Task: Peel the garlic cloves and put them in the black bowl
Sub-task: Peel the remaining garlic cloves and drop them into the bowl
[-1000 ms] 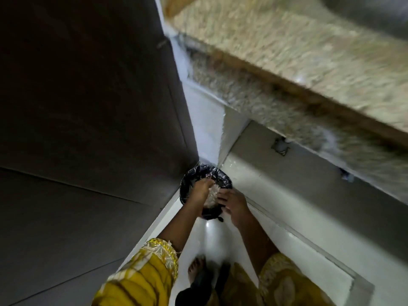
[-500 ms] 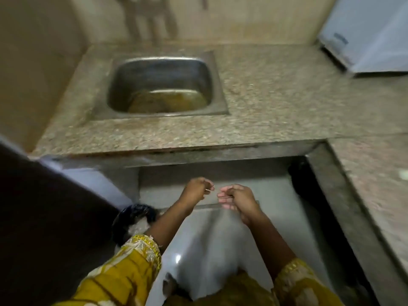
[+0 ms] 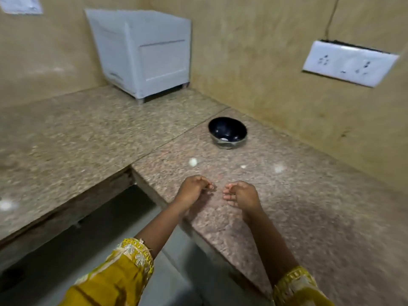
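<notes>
**Hands raised over the counter (image 3: 309, 217) edge, black bowl (image 3: 227, 129) beyond.**

The left hand (image 3: 194, 191) is curled, with the fingertips drawn to the thumb; through the blur it cannot be told whether anything is pinched. The right hand (image 3: 240, 194) is held loosely curled, and nothing is seen in it. The black bowl is set upright farther back on the counter, well apart from both hands, and a small white piece (image 3: 224, 139) is seen inside it. Two garlic cloves (image 3: 193, 161) are laid on the counter between the bowl and the hands.

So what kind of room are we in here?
Most likely a home kitchen: an L-shaped granite counter, a bowl standing on it, and a socket panel on the wall.
</notes>
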